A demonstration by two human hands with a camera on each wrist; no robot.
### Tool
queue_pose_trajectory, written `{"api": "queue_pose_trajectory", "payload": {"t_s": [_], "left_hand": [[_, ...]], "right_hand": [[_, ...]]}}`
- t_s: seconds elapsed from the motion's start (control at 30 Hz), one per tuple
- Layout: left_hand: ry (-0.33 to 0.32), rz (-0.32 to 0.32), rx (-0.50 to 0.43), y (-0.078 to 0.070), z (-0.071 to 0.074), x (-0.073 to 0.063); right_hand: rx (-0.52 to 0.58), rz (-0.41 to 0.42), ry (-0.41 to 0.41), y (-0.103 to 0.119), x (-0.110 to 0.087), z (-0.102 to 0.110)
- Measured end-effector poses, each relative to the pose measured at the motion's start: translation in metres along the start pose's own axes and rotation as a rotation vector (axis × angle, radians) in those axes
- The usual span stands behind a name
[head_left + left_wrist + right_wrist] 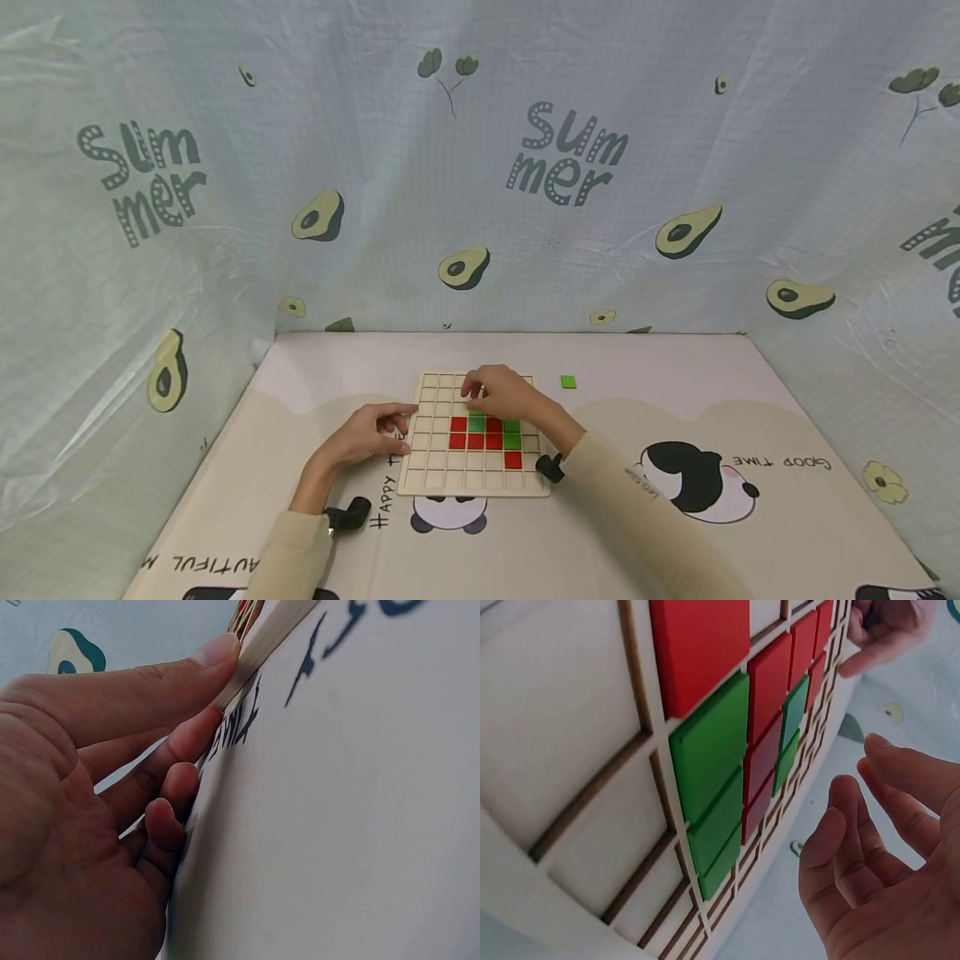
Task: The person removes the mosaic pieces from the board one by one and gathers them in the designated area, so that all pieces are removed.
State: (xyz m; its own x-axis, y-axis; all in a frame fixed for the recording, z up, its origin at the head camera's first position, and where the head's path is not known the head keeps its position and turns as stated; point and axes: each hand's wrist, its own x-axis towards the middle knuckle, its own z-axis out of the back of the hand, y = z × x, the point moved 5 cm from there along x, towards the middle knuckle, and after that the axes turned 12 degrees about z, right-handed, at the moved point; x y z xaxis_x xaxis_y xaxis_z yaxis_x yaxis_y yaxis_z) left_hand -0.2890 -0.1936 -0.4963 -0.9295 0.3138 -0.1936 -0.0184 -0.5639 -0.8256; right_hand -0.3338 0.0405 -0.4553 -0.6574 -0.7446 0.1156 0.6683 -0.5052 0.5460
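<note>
- wooden grid board (435, 460): flat on the table (300, 375), near its middle, squares marked off by raised lines on the right wrist view.
- left hand (362, 433): thumb and forefinger reach out and press on the board's left edge without clenching it; the other fingers bend loosely beside it.
- right hand (504, 392): hangs over the board's far half, fingers gently bent and parted from the thumb, grasping nothing.
- red tiles (475, 442) and green tiles (512, 441): grouped from the board's middle toward its right, edges close together; the right hand hides part of the group.
- loose green tile (568, 382): on the table past the board's far right corner, apart from it.
- room: bare squares line the left columns and the near row; tabletop stretches between the board's far edge and the curtain (375, 125), and out to the right. the near edge meets a panda print (448, 514).
- writing: "summer" (566, 158) on the curtain, repeated at left; on the table, "good time" (780, 462) upside down, "happy" (382, 500) sideways with its next word partly covered, and "autiful" (215, 565) upside down beside the left sleeve (292, 550).
</note>
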Motion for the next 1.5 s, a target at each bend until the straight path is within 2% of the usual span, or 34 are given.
{"api": "queue_pose_trajectory", "payload": {"t_s": [0.3,0.7,1.5], "left_hand": [[-0.005,0.006,0.003,0.000,0.000,0.000],[0.004,-0.008,-0.002,-0.001,0.000,0.000],[0.008,-0.010,-0.007,0.001,0.000,0.000]], "right_hand": [[-0.014,0.040,0.065,0.002,0.005,-0.013],[-0.069,0.046,0.126,0.002,0.011,-0.025],[-0.076,0.049,0.160,0.012,0.010,-0.027]]}}
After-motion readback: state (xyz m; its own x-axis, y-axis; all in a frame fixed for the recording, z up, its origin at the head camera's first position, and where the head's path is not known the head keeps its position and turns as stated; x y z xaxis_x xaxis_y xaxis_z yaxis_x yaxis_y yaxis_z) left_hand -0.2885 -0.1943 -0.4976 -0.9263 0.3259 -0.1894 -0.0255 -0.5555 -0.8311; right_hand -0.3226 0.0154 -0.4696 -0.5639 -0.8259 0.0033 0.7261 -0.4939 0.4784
